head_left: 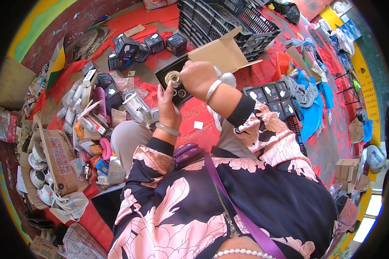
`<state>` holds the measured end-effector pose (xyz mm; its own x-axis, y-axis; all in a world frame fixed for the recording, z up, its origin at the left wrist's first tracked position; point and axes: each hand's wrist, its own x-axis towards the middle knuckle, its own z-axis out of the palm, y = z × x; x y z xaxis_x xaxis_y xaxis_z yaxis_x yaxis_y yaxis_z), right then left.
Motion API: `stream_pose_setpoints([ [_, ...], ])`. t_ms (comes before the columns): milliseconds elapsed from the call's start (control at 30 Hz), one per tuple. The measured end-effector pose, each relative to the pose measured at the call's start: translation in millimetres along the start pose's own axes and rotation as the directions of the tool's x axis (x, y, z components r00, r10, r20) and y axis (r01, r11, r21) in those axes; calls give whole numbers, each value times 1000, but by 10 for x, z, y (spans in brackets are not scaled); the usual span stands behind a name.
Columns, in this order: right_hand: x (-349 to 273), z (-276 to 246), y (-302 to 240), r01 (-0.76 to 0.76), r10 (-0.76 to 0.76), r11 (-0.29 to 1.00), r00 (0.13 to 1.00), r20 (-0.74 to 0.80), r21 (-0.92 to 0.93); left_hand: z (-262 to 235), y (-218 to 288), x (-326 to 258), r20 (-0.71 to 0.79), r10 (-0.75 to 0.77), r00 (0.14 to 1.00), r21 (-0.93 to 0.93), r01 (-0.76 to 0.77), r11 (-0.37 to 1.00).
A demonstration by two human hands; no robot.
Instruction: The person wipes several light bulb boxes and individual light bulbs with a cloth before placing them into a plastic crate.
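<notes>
ok, metal pc (174, 77), touching l grip (169, 108)

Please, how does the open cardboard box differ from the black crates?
The cardboard box is partly tan and solid-sided; the black crates are dark and slatted. The box looks smaller than the crates. The left hand and right hand are at the box, while the crates stand beyond, untouched. Both are angular containers.
</notes>
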<state>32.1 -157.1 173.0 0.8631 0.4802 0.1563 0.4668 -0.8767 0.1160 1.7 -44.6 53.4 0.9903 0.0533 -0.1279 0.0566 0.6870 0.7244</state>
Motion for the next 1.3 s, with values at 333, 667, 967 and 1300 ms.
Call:
stream_pose_setpoints([
  [333,-356,-277,102,23,63,894,982,-175,448,5,224,-27,-177,-194,965,-8,196,981],
  [667,-681,571,1143,-128,226,-748,874,431,651,52,513,-69,-109,-210,972,-145,193,970],
  [967,-558,145,746,-176,163,-301,959,232,937,-59,374,-31,-90,-287,954,-14,287,958],
  [1300,-282,435,730,-240,181,366,966,184,899,-604,-19,7,240,58,969,468,-168,868],
])
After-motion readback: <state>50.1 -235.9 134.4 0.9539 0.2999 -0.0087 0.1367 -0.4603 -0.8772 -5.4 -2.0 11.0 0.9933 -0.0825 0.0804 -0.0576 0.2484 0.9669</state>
